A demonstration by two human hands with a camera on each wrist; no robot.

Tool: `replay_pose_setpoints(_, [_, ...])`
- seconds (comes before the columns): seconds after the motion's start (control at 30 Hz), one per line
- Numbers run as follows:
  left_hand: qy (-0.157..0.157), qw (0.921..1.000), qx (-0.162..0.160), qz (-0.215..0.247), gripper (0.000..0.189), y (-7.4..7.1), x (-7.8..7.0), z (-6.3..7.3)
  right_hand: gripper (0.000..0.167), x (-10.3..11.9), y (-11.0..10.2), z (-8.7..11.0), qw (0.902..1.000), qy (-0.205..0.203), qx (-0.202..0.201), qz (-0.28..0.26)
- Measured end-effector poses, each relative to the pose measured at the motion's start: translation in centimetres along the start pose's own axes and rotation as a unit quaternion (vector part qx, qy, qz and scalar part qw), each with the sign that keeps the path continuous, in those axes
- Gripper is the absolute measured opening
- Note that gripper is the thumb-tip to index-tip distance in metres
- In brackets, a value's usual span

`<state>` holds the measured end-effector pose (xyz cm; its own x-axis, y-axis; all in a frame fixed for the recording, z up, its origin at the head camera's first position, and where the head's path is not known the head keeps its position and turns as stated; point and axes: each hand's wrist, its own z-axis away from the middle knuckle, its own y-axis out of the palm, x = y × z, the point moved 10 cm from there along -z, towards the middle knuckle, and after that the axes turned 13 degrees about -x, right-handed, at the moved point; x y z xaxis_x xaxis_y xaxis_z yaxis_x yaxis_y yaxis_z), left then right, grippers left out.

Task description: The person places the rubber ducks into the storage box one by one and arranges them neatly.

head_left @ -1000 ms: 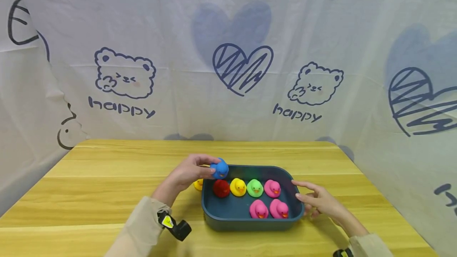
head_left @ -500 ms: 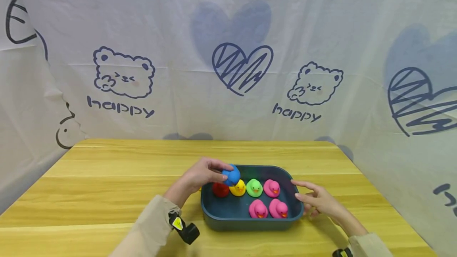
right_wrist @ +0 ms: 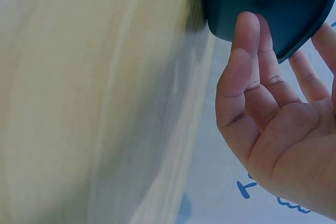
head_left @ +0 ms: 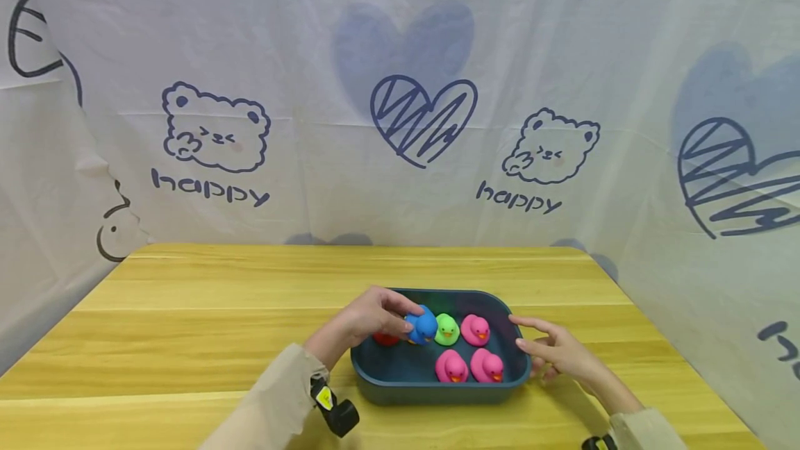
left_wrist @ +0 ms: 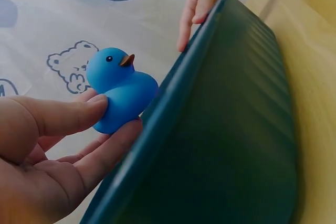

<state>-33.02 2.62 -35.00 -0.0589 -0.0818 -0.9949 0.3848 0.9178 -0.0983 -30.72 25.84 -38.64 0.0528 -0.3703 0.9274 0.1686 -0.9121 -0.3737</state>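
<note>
A blue rubber duck (head_left: pixel 422 326) is pinched between the thumb and fingers of my left hand (head_left: pixel 373 316), over the left half of a dark teal bin (head_left: pixel 444 393). In the left wrist view the blue duck (left_wrist: pixel 118 90) appears beside the bin's rim. Inside the bin sit a green duck (head_left: pixel 446 330) and several pink ducks (head_left: pixel 476 330). A red duck (head_left: pixel 385 339) is partly covered by my left hand, and a yellow one is mostly hidden behind the blue duck. My right hand (head_left: pixel 559 353) rests relaxed fingers against the bin's right end.
The bin stands on a light wooden table (head_left: pixel 206 325). Behind the table hangs a white cloth (head_left: pixel 325 193) printed with hearts and bears. A black wrist camera (head_left: pixel 340 415) sits on the left sleeve.
My left hand has carried the blue duck rightward and down, from the bin's back left corner to in front of the yellow duck. The right hand has stayed at the bin's end.
</note>
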Motion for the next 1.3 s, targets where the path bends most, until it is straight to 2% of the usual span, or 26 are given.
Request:
replay_pose_setpoints(0.2, [-0.011,0.9997,-0.011,-0.019,0.026,-0.1,0.6,-0.3,0.057,-0.1,0.0,0.0,1.0000,-0.003,0.002,0.000])
replay_pose_setpoints(0.37, [-0.014,0.9978,-0.026,-0.059,0.023,-0.2,1.3,-0.7,0.057,-0.2,0.0,-0.1,1.0000,0.001,0.000,-0.001])
replay_pose_setpoints(0.5, [-0.016,0.9963,-0.015,-0.084,0.021,0.1,1.8,-0.7,0.057,-0.3,0.0,0.0,1.0000,0.005,0.000,-0.002])
replay_pose_setpoints(0.7, [-0.043,0.9971,0.010,-0.061,0.021,0.9,2.5,-0.6,0.058,-0.3,-0.1,-0.1,1.0000,0.006,-0.001,0.000])
replay_pose_setpoints(0.97, [-0.044,0.9922,0.018,-0.115,0.018,1.4,2.8,-0.6,0.058,-0.3,-0.1,-0.2,1.0000,0.005,-0.001,0.000])
replay_pose_setpoints(1.3, [-0.063,0.9890,0.028,-0.131,0.015,1.6,3.7,-0.9,0.057,-0.2,0.0,-0.2,1.0000,0.000,-0.002,0.000])
